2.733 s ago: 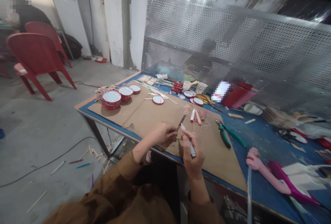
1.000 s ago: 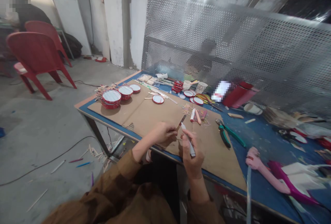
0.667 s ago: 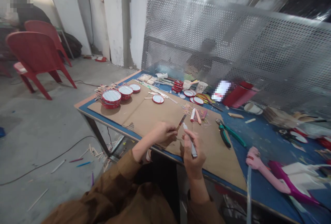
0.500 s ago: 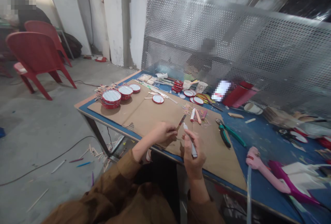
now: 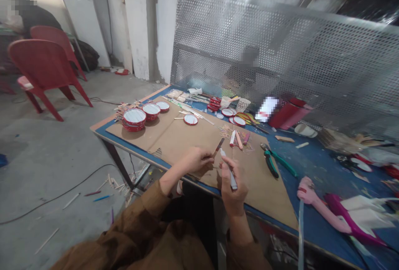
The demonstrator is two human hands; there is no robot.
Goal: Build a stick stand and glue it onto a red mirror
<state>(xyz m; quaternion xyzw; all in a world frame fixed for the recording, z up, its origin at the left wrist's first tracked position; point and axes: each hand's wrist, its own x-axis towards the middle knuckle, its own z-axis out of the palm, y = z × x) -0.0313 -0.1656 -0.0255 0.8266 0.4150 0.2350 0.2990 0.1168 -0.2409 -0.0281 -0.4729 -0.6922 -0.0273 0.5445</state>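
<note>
My left hand [image 5: 198, 160] pinches a flat wooden stick [image 5: 218, 148] whose upper part is coloured dark brown. In my right hand [image 5: 234, 187] is a white marker pen [image 5: 233, 181], held with its narrow tip pointing up and close beside the stick. Whether tip and stick touch I cannot tell. Both hands hover over the near edge of a brown cardboard sheet [image 5: 174, 145]. Beyond them lie a white marker [image 5: 232, 138], a peach marker [image 5: 239, 141] and a maroon one [image 5: 246, 138], among thin coloured strands.
Small red-rimmed drums [image 5: 134, 116] stand stacked at the left; a single red-rimmed disc [image 5: 190, 119] lies mid-sheet. Green-handled pliers [image 5: 270, 163] and a pink-and-purple glue gun [image 5: 330, 212] are at the right. Behind the table rises a perforated metal panel [image 5: 212, 29]. A person sits far left near red chairs [image 5: 46, 62].
Both hands keep nearly the same place and grip. The marker's tip has shifted very slightly left along the stick. The person at far left has leaned a little.
</note>
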